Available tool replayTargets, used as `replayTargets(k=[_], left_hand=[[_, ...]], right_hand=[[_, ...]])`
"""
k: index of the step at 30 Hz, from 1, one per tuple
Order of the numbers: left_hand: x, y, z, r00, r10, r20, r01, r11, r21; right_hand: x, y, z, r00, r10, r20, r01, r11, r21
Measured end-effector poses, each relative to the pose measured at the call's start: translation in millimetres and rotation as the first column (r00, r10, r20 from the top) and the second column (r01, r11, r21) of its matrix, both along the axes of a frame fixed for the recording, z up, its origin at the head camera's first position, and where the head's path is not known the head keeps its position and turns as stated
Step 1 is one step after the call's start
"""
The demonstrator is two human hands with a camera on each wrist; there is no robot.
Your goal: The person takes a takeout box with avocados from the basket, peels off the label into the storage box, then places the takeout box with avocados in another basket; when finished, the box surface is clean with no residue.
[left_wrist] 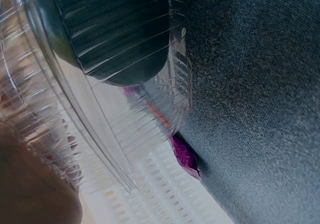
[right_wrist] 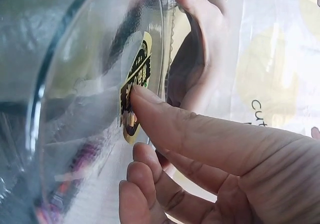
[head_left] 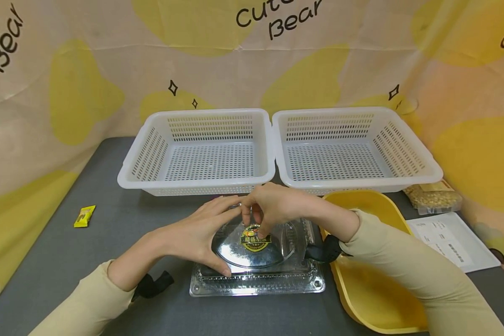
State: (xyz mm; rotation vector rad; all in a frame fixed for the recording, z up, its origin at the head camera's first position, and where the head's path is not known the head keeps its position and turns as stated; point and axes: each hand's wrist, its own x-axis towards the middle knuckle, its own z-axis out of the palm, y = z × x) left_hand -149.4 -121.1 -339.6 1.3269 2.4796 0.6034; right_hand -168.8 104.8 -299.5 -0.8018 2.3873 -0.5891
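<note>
A clear plastic clamshell box [head_left: 258, 283] lies closed on the grey table, with a black-and-gold oval sticker [head_left: 252, 241] on its lid. My left hand [head_left: 195, 233] spans the lid's left side, thumb toward the front edge and fingers stretched toward the back. Above the sticker is my right hand [head_left: 273, 205]; its thumb tip touches the sticker in the right wrist view, while the other fingers bend loosely beside it. Through the box wall, the left wrist view shows a dark green rounded shape [left_wrist: 120, 34]. A purple wrapper [left_wrist: 184, 156] lies just behind the box.
Behind the box stand two white slotted baskets [head_left: 197, 182] [head_left: 361, 183]. A yellow tub [head_left: 378, 294] is close on the right, under my right forearm. Farther right are a bag of grains [head_left: 434, 198] and a white labelled packet [head_left: 474, 247]. A small yellow sachet [head_left: 84, 216] lies left.
</note>
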Motion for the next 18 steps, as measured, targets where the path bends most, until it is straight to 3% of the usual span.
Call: replayTargets(k=[18], left_hand=[[0.4, -0.3, 1.0, 1.000, -0.008, 0.000, 0.008, 1.000, 0.004]], right_hand=[[3.6, -1.7, 1.8, 0.999, 0.015, -0.033, -0.015, 1.000, 0.008]])
